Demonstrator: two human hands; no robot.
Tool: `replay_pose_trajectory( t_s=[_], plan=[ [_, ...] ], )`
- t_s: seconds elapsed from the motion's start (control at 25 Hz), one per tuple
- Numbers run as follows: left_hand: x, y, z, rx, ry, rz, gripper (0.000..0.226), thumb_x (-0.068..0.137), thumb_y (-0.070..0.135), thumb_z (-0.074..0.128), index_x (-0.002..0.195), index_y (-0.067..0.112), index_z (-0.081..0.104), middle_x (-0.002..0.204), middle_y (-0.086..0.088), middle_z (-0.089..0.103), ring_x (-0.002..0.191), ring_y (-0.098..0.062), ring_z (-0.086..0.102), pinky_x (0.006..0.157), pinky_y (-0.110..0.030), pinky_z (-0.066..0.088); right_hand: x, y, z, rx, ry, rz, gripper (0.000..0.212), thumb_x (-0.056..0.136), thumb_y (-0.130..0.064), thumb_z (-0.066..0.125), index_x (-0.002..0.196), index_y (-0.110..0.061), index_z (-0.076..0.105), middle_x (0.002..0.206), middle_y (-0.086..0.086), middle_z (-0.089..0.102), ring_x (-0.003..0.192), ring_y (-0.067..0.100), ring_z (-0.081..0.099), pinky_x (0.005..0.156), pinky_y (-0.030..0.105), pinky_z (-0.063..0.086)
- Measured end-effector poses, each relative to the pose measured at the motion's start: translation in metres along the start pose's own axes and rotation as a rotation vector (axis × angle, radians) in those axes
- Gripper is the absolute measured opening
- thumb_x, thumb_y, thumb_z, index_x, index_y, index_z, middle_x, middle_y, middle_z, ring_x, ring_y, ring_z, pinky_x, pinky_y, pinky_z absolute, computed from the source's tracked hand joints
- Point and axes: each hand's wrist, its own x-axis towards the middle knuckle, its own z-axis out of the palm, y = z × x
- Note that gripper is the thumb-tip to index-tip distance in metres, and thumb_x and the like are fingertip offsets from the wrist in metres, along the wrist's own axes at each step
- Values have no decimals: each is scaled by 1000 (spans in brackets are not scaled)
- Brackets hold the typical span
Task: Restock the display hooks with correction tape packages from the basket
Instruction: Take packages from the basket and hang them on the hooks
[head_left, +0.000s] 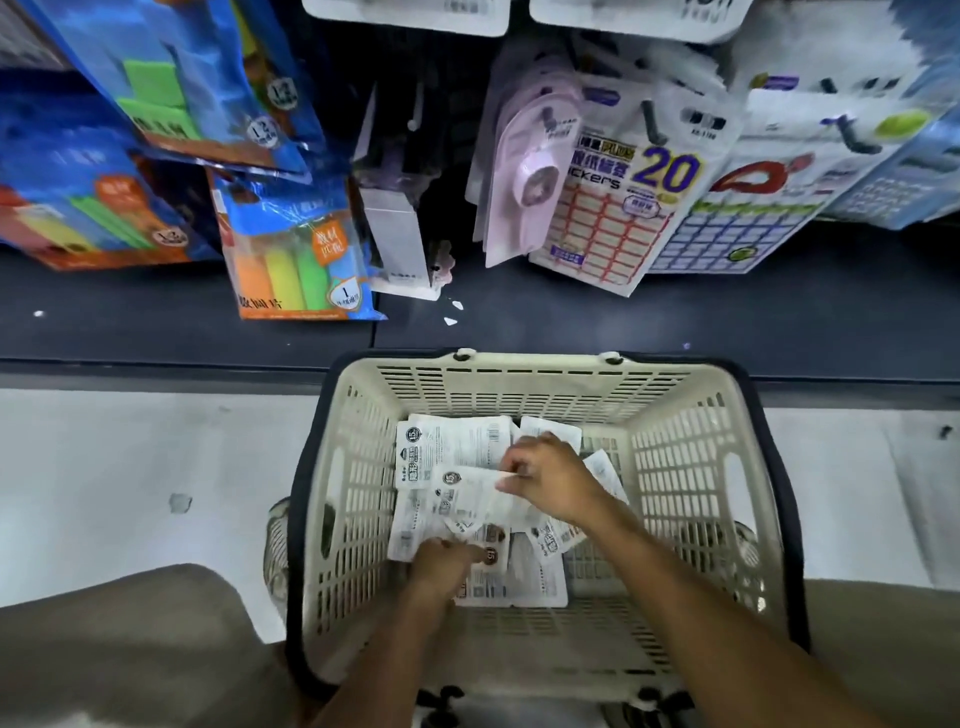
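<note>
A basket (675, 467) sits on the floor before a low shelf (156, 332). Correction tape packages (452, 452) lie scattered in its bottom, both hands among them. Behind, more packages (524, 171) hang above the shelf, sticker sheets (613, 208) to their right

Sticker pack (618, 208) — "20", "ickers"; basket packages (452, 452) — "15".

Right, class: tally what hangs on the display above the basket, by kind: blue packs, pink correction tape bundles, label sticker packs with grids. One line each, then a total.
Blue packs: 4 distinguishable
Pink correction tape bundles: 1
Label sticker packs with grids: 3 in view
Total: 8
</note>
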Motion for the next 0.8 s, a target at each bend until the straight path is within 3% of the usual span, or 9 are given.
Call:
replay_pose_trajectory(
  t_s=[0.12, 0.2, 0.28, 0.36, 0.4, 0.48, 0.56, 0.64, 0.8],
  plan=[
    [-3, 1, 3, -224, -39, -132, 26, 90, 23, 72, 101, 0, 70, 86, -14, 64, 72, -24, 58, 61, -28, 44, 37, -23, 1, -270, -18, -115, 37, 90, -33, 71, 124, -20, 64, 140, 1, 53, 131, 26, 43, 107, 39, 32],
    [-3, 3, 5, -334, -42, -206, 28, 92, 31, 71, 88, 4, 69, 79, -12, 63, 65, -23, 56, 60, -30, 44, 52, -28, 7, -428, -143, -103, 67, 87, -33, 74, 146, -21, 44, 158, 1, 33, 144, 27, 30, 115, 41, 27],
    [-3, 8, 10, -465, -71, -246, 32, 93, 37, 68, 82, 8, 65, 73, -9, 61, 59, -22, 54, 59, -29, 44, 59, -26, 9, -438, -227, -60, 93, 81, -42, 79, 156, -22, 27, 163, 2, 25, 147, 27, 23, 116, 42, 28],
    [-3, 13, 18, -626, -132, -246, 35, 94, 39, 66, 91, 4, 64, 72, -10, 59, 61, -23, 53, 60, -29, 44, 59, -19, 11, -451, -296, -1, 110, 77, -48, 82, 160, -22, 15, 164, 4, 28, 149, 31, 22, 117, 44, 27],
    [-4, 15, 23, -718, -158, -238, 37, 95, 40, 65, 100, 2, 64, 77, -12, 61, 68, -24, 56, 62, -31, 45, 58, -15, 10, -476, -335, 23, 112, 76, -47, 83, 160, -23, 13, 164, 5, 30, 148, 32, 24, 117, 46, 26],
    [-5, 17, 30, -905, -167, -194, 42, 98, 37, 62, 120, 2, 63, 104, -18, 70, 90, -31, 62, 68, -34, 48, 51, -6, 7, -493, -400, 52, 109, 76, -44, 84, 160, -28, 16, 160, 5, 38, 144, 31, 31, 114, 46, 28],
    [-3, 17, 31, -1001, -135, -127, 42, 99, 30, 59, 133, 5, 61, 128, -23, 67, 95, -34, 64, 63, -34, 51, 41, 2, 9, -469, -434, 45, 101, 76, -39, 84, 157, -31, 25, 153, 4, 45, 137, 29, 38, 107, 42, 34],
    [2, 14, 30, -984, -120, -72, 40, 99, 22, 60, 136, 7, 60, 130, -24, 67, 98, -35, 66, 64, -36, 53, 29, 8, 17, -292, -435, 60, 95, 77, -37, 83, 156, -30, 31, 149, 3, 44, 135, 27, 39, 104, 38, 39],
    [7, 9, 30, -870, -92, 10, 46, 94, 17, 68, 139, 19, 57, 128, -18, 69, 115, -40, 66, 96, -62, 52, 9, 10, 32, 236, -331, 205, 83, 78, -39, 82, 149, -33, 40, 142, -5, 54, 128, 18, 51, 106, 38, 45]
  ],
)
